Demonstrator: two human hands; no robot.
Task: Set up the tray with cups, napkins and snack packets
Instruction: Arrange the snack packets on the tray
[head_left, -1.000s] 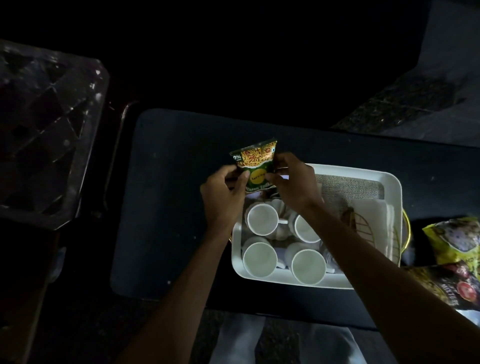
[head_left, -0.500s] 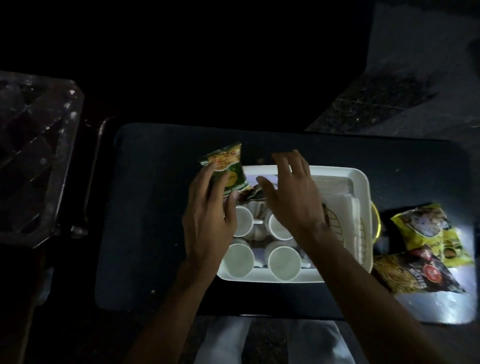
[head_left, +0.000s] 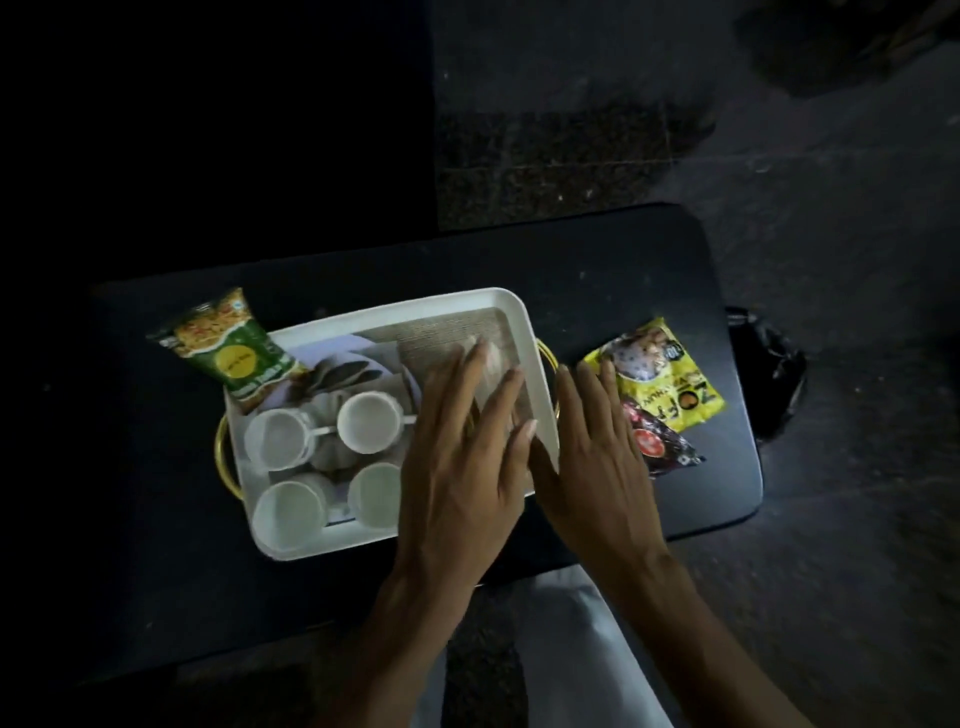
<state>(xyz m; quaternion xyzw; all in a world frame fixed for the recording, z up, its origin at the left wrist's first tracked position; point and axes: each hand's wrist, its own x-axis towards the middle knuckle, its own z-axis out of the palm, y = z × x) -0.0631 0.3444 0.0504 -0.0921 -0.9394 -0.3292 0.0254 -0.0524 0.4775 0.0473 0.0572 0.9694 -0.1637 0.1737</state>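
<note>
Both grips flat, empty: left hand (head_left: 462, 467) over tray (head_left: 395, 312), right hand (head_left: 597, 457) beside.

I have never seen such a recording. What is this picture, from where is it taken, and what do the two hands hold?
No machine here: a person wears a camera on the head, looking down at their own bare hands. On a dark table stands a white tray with four white cups. A green snack packet leans on its far left corner. The left hand is spread flat over the tray's right part; the right hand is open beside the tray, near a yellow packet and a dark packet. Neither holds anything.
</note>
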